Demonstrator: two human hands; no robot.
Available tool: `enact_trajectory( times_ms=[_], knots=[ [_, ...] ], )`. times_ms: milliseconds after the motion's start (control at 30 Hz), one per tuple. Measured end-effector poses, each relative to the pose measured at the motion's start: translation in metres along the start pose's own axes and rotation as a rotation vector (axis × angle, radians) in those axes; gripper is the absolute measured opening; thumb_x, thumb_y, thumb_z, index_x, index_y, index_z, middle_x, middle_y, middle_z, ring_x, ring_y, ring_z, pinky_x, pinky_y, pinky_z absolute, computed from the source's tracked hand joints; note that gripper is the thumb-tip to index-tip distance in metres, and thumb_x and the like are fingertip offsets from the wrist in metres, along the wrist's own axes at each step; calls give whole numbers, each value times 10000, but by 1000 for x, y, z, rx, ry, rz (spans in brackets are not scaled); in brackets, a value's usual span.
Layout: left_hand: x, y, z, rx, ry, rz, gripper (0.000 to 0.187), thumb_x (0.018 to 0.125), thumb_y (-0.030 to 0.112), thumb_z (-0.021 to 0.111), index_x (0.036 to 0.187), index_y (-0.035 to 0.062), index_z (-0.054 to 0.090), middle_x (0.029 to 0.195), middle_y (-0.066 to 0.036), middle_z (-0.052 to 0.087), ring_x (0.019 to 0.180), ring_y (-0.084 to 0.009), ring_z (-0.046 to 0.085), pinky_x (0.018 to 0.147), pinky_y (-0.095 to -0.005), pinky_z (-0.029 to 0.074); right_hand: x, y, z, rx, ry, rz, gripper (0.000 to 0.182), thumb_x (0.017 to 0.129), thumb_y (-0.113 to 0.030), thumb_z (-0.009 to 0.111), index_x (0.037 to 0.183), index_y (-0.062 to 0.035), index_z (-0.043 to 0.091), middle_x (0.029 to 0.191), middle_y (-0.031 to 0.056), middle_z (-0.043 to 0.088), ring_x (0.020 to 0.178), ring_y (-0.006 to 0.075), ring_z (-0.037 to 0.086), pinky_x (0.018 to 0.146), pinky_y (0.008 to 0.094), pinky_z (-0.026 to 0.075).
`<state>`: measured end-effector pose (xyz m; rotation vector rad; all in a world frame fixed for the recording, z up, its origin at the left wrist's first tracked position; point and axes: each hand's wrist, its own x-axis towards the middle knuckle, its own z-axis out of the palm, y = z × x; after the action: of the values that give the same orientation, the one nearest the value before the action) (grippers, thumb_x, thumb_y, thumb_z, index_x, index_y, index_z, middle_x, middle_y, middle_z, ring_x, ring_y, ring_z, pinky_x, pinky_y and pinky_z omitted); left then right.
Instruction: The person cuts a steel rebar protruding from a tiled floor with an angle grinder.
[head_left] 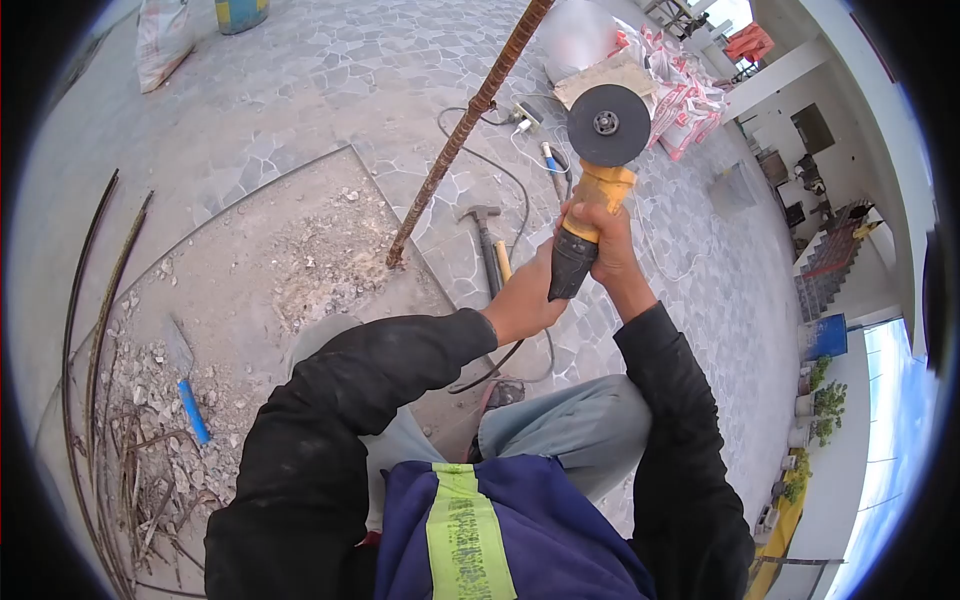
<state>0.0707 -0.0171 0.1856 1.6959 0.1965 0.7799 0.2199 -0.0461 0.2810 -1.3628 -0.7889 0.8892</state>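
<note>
Both my hands hold a yellow and black angle grinder (598,190), raised in front of me with its dark cutting disc (609,124) at the top. My left hand (527,297) is wrapped round the black rear end of the body. Higher up, my right hand (612,243) grips the yellow part near the head. Left of the grinder, a rusty rebar (462,130) rises at a slant from the broken concrete (330,250). A hammer (486,240) lies on the paving beside another tool with a wooden handle (503,262).
A trowel with a blue handle (193,410) lies among rubble at left, near long bent steel bars (105,290). A power cord (522,190) loops across the stone paving to a socket strip (527,113). White-and-red sacks (685,100) are piled behind the disc.
</note>
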Motion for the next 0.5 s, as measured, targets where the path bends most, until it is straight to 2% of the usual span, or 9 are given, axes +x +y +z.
enact_trajectory(
  times_ms=[100,167,267,333,367,433,467,500],
  knots=[
    [-9,-11,12,26,52,-53,824,812,51,668,1489,-75,217,1164,-343,586,1089,-507,619,923,-486,504,0,7,7,-50,-64,14,419,782,-172,706,1139,-7,561,914,116,673,758,211,692,706,369,593],
    [-10,-16,17,38,92,-81,820,809,43,662,1487,-71,215,1154,-334,590,1083,-505,621,919,-490,504,-2,4,13,-30,-83,2,294,772,-116,713,1015,27,630,865,101,673,736,197,690,676,347,580],
    [-10,-16,16,36,107,-85,825,797,37,668,1480,-66,215,1152,-336,586,1091,-519,610,931,-502,499,-3,-2,15,-87,-111,-33,300,764,-108,717,1022,22,635,866,98,674,737,193,688,684,347,581],
    [-6,-15,12,2,56,-96,878,787,67,721,1490,-51,209,1146,-284,602,1054,-450,647,918,-467,509,-3,-5,14,-95,-110,-38,305,759,-105,720,1023,24,637,866,97,675,735,191,687,686,343,579],
    [-5,-14,11,2,53,-93,878,787,67,721,1490,-51,209,1146,-284,602,1054,-450,647,918,-467,509,-3,-5,15,-100,-116,-34,309,755,-102,723,1024,26,639,866,95,677,733,189,686,689,339,577],
    [-1,-13,9,-166,47,80,812,767,99,784,1440,-33,350,1132,-175,618,964,-299,668,857,-402,527,-5,1,13,-125,-125,-20,315,752,-100,729,1024,31,640,870,94,681,733,184,685,687,334,575],
    [1,-11,10,-165,50,84,812,767,99,784,1440,-33,350,1132,-175,618,964,-299,668,857,-402,527,-5,3,12,-147,-133,-3,321,748,-98,734,1025,35,641,874,93,685,733,179,684,686,328,572],
    [3,-7,13,-307,75,-12,682,758,96,792,1337,-19,450,1074,-118,624,906,-229,649,803,-363,524,-5,4,15,-147,-135,-4,321,748,-98,734,1025,35,641,874,93,685,733,179,684,686,328,572]
  ],
)
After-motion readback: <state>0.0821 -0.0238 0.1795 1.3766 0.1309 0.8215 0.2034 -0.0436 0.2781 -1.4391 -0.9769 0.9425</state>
